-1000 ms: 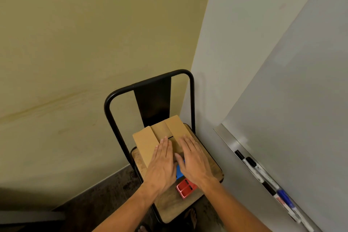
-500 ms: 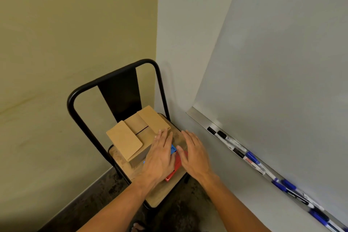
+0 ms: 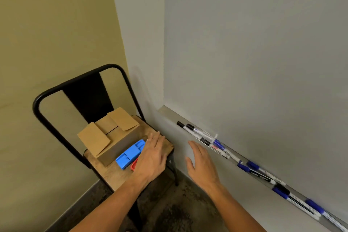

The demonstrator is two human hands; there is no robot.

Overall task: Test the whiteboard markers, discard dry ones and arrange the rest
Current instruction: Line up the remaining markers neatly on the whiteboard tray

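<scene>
Head view: a black metal chair [image 3: 62, 88] with a wooden seat stands at lower left of the frame, in the corner of the room. On the seat sits a cardboard box [image 3: 111, 137] with its flaps open, and just below it a blue tray [image 3: 130, 153]; a red tray [image 3: 134, 165] peeks out beside that, mostly hidden. The left hand [image 3: 152, 158] lies flat with straight fingers on the seat, covering the red tray and touching the blue one. The right hand [image 3: 202, 165] hovers in the air at lower centre, fingers relaxed and spread, holding nothing, apart from the left. The whiteboard markers [image 3: 216, 142], black-capped and blue-capped, lie along the whiteboard ledge [image 3: 165, 110] running to the lower right, below the whiteboard [image 3: 254, 52].
</scene>
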